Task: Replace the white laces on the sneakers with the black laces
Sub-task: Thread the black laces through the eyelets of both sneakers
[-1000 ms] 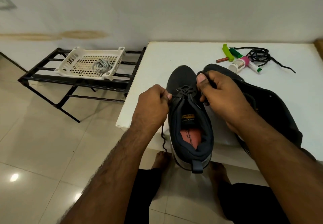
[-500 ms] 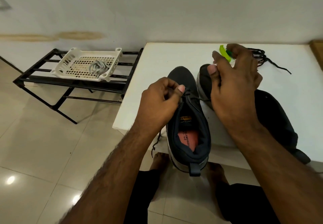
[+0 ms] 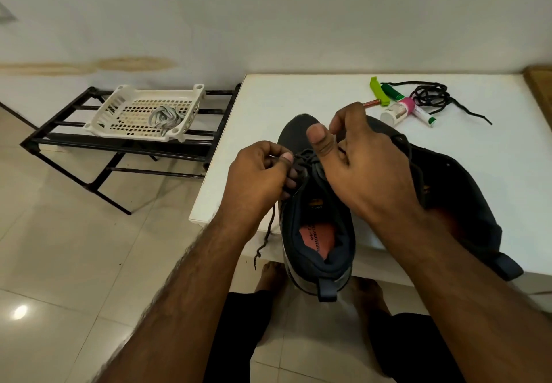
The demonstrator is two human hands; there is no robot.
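A dark sneaker stands on the white table, heel over the near edge, with a black lace threaded through its eyelets. My left hand pinches the lace's left end beside the tongue, and the loose tail hangs below the table edge. My right hand is over the top eyelets, fingers curled on the lace, thumb raised. The second dark sneaker lies to the right, mostly behind my right arm. A spare black lace lies coiled at the table's back. The whitish laces lie in a tray.
A white perforated tray sits on a black metal rack left of the table. Green clips, a small white bottle with a pink cap and tubes lie near the spare lace. My bare feet stand on the tiled floor under the table edge.
My right hand came back down from its raised pull near the table's back onto the eyelets. My left hand stays at the sneaker's left side, holding the lace end.
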